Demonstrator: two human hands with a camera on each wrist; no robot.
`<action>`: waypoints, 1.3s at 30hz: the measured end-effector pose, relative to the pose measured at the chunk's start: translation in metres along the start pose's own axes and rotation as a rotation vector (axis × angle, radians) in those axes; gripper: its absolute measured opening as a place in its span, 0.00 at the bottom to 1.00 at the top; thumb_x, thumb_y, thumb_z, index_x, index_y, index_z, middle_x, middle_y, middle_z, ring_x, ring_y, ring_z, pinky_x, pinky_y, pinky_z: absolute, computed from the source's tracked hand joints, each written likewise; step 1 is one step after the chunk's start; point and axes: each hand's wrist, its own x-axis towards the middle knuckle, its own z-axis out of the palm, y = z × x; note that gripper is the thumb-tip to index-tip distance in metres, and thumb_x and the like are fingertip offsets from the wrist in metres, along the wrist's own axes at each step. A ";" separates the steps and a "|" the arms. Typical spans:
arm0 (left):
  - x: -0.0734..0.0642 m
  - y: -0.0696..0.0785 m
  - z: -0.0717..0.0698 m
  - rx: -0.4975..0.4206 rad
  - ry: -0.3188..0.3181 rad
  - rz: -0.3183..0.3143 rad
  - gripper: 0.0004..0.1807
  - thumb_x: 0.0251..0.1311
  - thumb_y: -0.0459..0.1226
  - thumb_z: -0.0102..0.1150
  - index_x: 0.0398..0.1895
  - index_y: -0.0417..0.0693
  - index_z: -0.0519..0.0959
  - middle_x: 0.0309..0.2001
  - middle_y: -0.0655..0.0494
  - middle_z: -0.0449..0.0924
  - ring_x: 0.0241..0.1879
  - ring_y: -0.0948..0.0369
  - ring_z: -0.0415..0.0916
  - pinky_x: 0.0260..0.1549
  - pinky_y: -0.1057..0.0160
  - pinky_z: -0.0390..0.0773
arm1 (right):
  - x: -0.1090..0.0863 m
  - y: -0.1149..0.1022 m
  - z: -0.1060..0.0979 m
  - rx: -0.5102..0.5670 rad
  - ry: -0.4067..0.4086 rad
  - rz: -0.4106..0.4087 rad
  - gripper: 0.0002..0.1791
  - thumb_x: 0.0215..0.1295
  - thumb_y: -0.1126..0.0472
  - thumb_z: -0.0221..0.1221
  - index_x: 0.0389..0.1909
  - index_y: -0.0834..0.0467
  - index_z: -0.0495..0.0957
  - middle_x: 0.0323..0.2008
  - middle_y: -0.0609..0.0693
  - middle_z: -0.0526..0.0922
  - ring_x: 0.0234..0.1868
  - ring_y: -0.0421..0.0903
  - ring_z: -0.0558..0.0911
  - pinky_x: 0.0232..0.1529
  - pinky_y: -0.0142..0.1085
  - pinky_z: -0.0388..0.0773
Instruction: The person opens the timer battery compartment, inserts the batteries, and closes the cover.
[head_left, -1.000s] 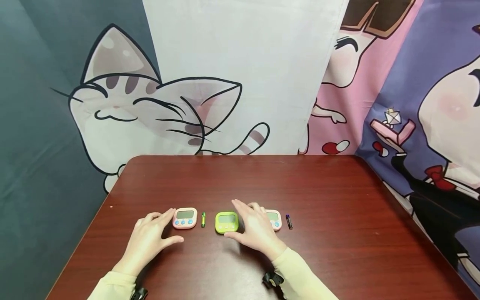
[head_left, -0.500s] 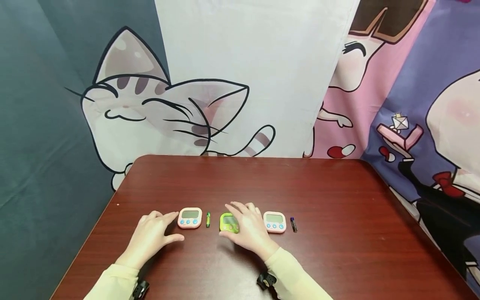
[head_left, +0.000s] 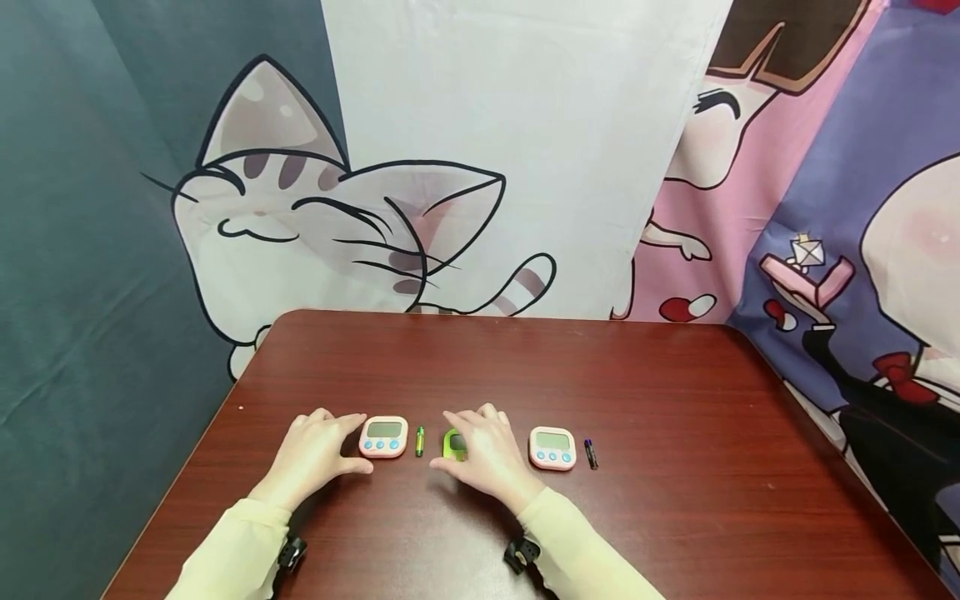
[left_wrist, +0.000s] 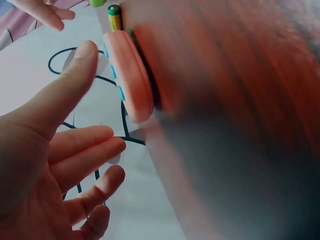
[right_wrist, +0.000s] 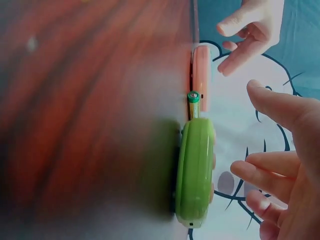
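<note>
My left hand [head_left: 315, 454] is beside the left pink digital timer [head_left: 384, 437], thumb and fingers spread apart. A gap shows between that hand and the timer [left_wrist: 131, 82] in the left wrist view. My right hand [head_left: 483, 454] hovers over the green digital timer [head_left: 453, 447] and hides its right part from the head view. Its fingers are relaxed and apart from the green timer [right_wrist: 195, 170] in the right wrist view. Between these two timers lies a green battery [head_left: 419, 442]. Neither hand holds anything.
Right of my right hand lie another pale pink timer [head_left: 552, 450] and a dark battery [head_left: 591, 454]. Everything rests on a reddish-brown wooden table [head_left: 480, 367]. Cloth with cartoon prints [head_left: 600, 150] hangs behind the table's far edge.
My right hand has shifted left over the green timer, uncovering the right pink timer. My left hand has moved slightly forward next to the left timer. The head view has shifted a little.
</note>
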 end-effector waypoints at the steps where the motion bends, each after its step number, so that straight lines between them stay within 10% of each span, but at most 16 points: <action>1: 0.000 -0.001 -0.001 0.005 -0.009 -0.006 0.40 0.29 0.58 0.75 0.49 0.46 0.82 0.36 0.56 0.83 0.32 0.57 0.69 0.33 0.56 0.65 | 0.001 0.001 0.000 0.003 0.001 -0.002 0.39 0.44 0.35 0.67 0.56 0.54 0.78 0.49 0.45 0.82 0.40 0.45 0.72 0.39 0.37 0.64; 39: 0.018 -0.004 0.008 0.029 -0.202 -0.031 0.47 0.28 0.58 0.75 0.57 0.44 0.77 0.38 0.52 0.84 0.36 0.52 0.72 0.35 0.53 0.66 | 0.028 -0.015 0.018 -0.023 -0.146 0.055 0.40 0.42 0.33 0.68 0.56 0.51 0.78 0.48 0.45 0.81 0.41 0.45 0.71 0.41 0.37 0.64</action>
